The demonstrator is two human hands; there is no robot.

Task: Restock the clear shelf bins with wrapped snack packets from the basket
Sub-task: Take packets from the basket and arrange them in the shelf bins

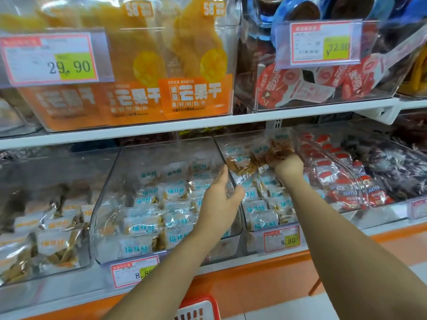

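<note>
Right grip (288, 167) clutches clear-wrapped brown snack packets (275, 151) above clear plastic shelf bin (242, 142); left grip (219, 199), fingers spread, touches its wall. Bin looks half full, restocking midway. Red plastic basket (198, 308) below it, contents unseen.

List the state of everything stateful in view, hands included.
left hand: open, laid against centre bin wall
right hand: grips snack packets above right bin
centre bin: open top, partly filled
right bin: open top, partly filled
basket: red, mostly out of frame, contents unseen
</note>
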